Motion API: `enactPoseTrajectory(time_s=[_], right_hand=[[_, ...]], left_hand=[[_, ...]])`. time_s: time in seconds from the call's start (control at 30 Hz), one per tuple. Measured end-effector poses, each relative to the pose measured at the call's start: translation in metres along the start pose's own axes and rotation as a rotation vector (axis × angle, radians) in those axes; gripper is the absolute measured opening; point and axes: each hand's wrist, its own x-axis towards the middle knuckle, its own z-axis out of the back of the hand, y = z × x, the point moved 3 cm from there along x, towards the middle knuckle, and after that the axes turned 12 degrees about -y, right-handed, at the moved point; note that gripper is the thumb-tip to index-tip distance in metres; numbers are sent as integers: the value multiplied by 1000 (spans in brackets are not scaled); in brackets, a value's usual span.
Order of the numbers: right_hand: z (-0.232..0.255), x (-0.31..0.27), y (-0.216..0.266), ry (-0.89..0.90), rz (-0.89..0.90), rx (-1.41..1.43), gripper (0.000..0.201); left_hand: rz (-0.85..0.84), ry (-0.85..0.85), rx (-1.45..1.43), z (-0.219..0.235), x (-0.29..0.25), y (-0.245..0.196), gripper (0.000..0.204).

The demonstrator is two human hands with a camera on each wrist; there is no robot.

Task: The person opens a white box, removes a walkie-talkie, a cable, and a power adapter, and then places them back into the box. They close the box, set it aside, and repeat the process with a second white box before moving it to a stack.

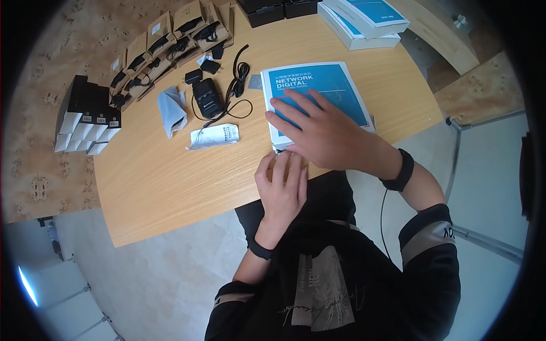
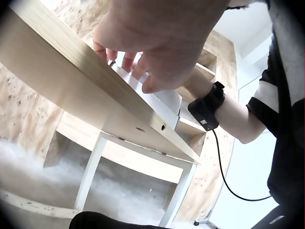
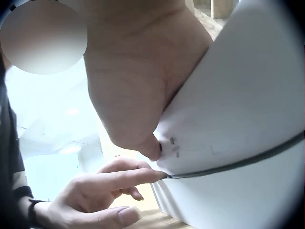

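Observation:
A flat white box (image 1: 347, 85) with a blue printed lid, marked "NETWORK DIGITAL", lies near the table's front edge. Across its lid rests my right hand (image 1: 335, 139), palm down with fingers spread and straight. Its thumb (image 3: 151, 147) reaches the white side of the box near a corner. My left hand (image 1: 282, 184) is at the box's near left corner, just below the right hand. One extended left finger (image 3: 143, 176) touches the dark seam along the box side, the left thumb standing apart. In the left wrist view, the white box side (image 2: 167, 102) shows beyond the hands.
Left of the box lie a black radio-like device (image 1: 207, 98), a coiled black cable (image 1: 239, 79), small black adapters (image 1: 210, 66), a white packet (image 1: 215, 136) and a grey-blue pouch (image 1: 172, 111). Several brown cartons (image 1: 159, 34) line the far left; more white-blue boxes (image 1: 364, 40) are stacked behind.

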Motion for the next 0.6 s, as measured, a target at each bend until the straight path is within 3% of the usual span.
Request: enactPoseTrajectory(time_s=[0.4,0.6], right_hand=[[-3,-3,5,59,-49,-1,54],[15,-17,-15,139,-15,184,52]], left_hand=[[-17,24,-17,5,-2,3,39],[-1,36,-4,3,0,1,44]])
